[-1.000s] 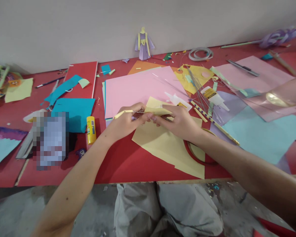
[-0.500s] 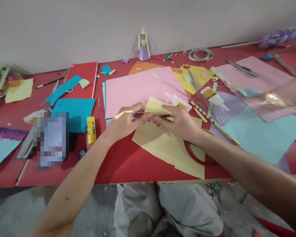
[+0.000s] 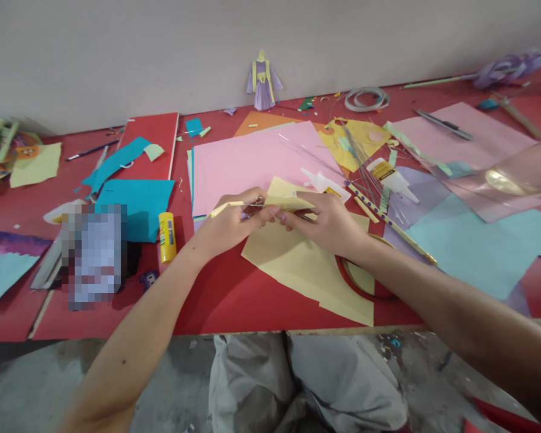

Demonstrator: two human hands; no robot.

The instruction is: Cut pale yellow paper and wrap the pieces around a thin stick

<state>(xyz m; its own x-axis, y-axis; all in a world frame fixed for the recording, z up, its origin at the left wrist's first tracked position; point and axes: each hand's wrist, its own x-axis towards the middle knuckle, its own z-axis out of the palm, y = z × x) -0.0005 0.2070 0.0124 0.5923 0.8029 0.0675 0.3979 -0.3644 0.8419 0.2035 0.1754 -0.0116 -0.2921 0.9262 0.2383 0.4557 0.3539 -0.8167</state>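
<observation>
My left hand and my right hand meet over the middle of a red table. The left hand's fingers are pinched round a thin rolled yellow paper strip that sticks out to the left, with thin wires at the fingertips. My right hand is closed on the other end of the same small piece, next to a yellow paper scrap. Both hands hover above a large pale yellow sheet and the edge of a pink sheet.
A yellow glue stick lies left of my left hand. Glue bottles, thin wires, a dotted stick and a red ring lie to the right. Teal paper, a blurred object and a paper doll are around.
</observation>
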